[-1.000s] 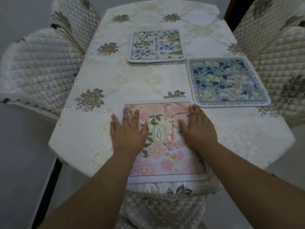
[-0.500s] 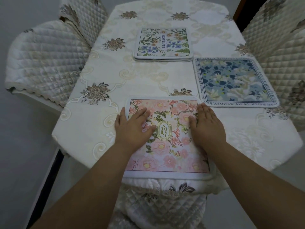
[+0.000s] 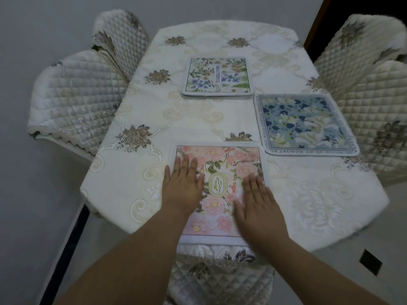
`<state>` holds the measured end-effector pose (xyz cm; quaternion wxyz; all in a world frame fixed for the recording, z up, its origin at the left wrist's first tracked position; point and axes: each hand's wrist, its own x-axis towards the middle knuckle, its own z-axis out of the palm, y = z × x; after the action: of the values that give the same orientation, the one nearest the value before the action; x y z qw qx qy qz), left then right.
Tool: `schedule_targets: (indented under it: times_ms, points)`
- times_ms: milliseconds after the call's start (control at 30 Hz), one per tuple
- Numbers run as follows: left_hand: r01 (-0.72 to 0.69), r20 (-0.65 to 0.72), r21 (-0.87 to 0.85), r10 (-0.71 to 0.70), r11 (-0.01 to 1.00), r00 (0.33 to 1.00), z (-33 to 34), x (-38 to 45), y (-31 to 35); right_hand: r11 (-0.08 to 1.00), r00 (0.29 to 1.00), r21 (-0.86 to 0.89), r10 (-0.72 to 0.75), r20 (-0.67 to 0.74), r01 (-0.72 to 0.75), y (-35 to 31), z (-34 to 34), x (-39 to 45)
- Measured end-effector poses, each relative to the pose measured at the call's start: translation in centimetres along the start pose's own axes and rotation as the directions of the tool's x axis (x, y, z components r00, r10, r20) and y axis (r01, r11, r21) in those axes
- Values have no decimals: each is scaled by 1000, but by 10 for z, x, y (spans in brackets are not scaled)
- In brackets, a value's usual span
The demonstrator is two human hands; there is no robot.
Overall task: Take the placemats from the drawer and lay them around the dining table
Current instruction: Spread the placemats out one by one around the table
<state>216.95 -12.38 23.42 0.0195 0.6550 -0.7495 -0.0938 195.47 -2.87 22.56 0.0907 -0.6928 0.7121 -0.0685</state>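
Note:
A pink floral placemat (image 3: 229, 164) lies at the near end of the dining table (image 3: 136, 190), which wears a cream embroidered cloth. My left hand (image 3: 181, 188) lies flat on the mat's left side, fingers straight. Flat on the mat's right side, a little nearer to me and blurred, is my right hand (image 3: 258, 205). A blue floral placemat (image 3: 304, 124) lies at the table's right edge. A stack of placemats with a green and blue floral top (image 3: 217, 77) sits in the middle, farther back.
Quilted cream chairs stand around the table: two on the left (image 3: 74, 95), two on the right (image 3: 372, 102), one tucked under the near end (image 3: 220, 282). A dark doorway (image 3: 330, 16) shows at the back right.
My right hand has slid back toward me over the pink mat. The left hand stays flat on the mat's left side. The camera has pulled back a little.

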Motion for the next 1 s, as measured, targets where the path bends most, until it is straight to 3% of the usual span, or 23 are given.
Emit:
schedule_targets:
  times_ms: [167, 233, 333, 400, 500, 600, 767, 1000]
  points:
    - [108, 24, -67, -106, 992, 994, 8, -84, 19, 998, 990, -7, 57, 129, -57, -4, -2, -23]
    - [134, 152, -23, -129, 991, 980, -1, -102, 17, 997, 966, -17, 73, 250, -71, -6, -15, -9]
    - [138, 391, -71, -100, 988, 915, -61, -90, 12, 983, 864, 44, 133, 486, -176, -18, -78, 18]
    - [198, 354, -146, -136, 969, 925, -119, -96, 9, 980, 892, 86, 125, 435, -179, -32, -124, 15]
    - [146, 114, -234, -122, 961, 986, -193, -138, 3, 979, 981, 191, 35, 192, -72, -59, -177, -29]
    - [136, 12, -390, -143, 910, 990, -241, -207, -17, 958, 998, 287, 4, 66, -23, -87, -213, -81]
    - [185, -64, -452, -239, 873, 969, -288, -308, -85, 959, 999, 282, -2, 49, -13, -139, -252, -139]
    - [130, -116, -438, -199, 889, 973, -325, -401, -215, 960, 994, 265, -105, 30, 93, -283, -260, -205]
